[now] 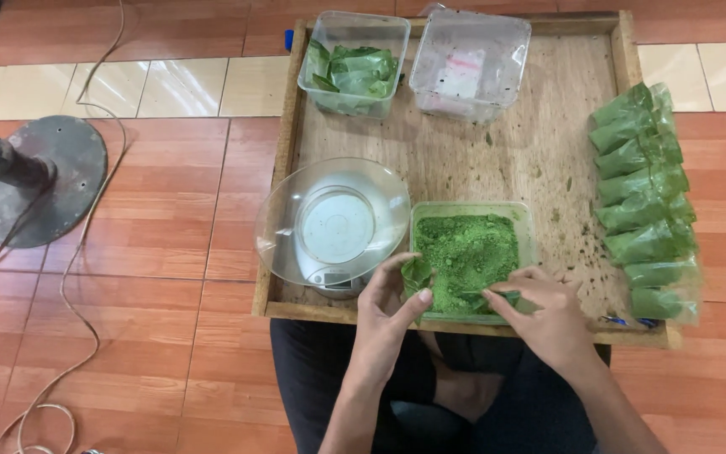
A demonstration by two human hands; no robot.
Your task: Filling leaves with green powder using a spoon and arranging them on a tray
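Observation:
My left hand [388,309] pinches a small folded green leaf [416,273] at the near left corner of a clear tub of green powder [466,250]. My right hand [541,314] hovers over the tub's near right edge, fingers closed on a thin green utensil [489,293] that dips toward the powder. The tub rests on a wooden tray [539,143] across my lap.
A kitchen scale with a clear bowl [332,220] stands left of the tub. Two clear tubs sit at the back: one with leaves [353,69], one nearly bare [469,63]. Several filled green packets [644,202] line the tray's right edge. A fan base [39,178] and cable lie left.

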